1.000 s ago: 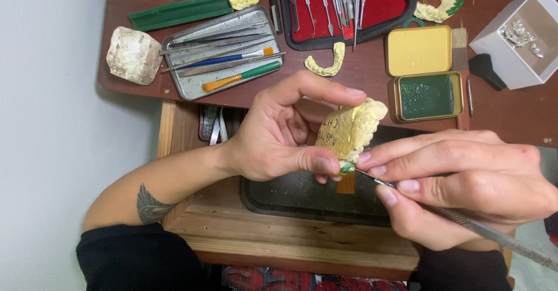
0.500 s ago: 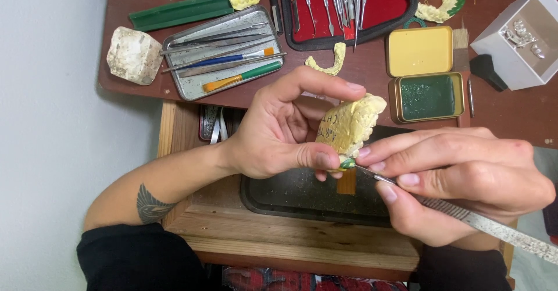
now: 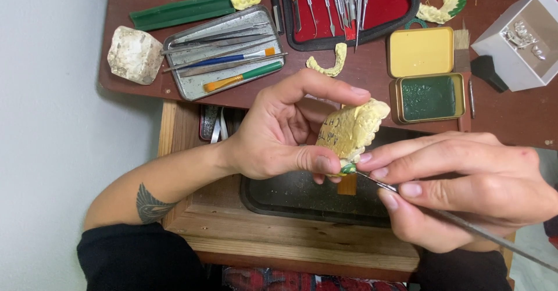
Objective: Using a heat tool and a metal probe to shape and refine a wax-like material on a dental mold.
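My left hand (image 3: 285,131) grips a yellow plaster dental cast (image 3: 351,129) between thumb and fingers, held over a dark tray (image 3: 290,195). In my right hand (image 3: 465,189) is a thin metal carving tool (image 3: 465,224), pinched near its front. The tool's tip touches a small green wax spot (image 3: 347,168) at the cast's lower edge, right by my left thumb. The tool's long handle runs off toward the lower right.
On the brown desk: a metal tray of brushes and tools (image 3: 224,52), a white stone block (image 3: 135,54), a red-lined instrument case (image 3: 349,6), an open yellow tin of green wax (image 3: 429,96), loose tooth casts (image 3: 328,64), a white box (image 3: 523,41). A wooden drawer frame (image 3: 290,238) surrounds the dark tray.
My hands and the cast have barely shifted. The tool tip stays at the green spot on the cast's lower edge.
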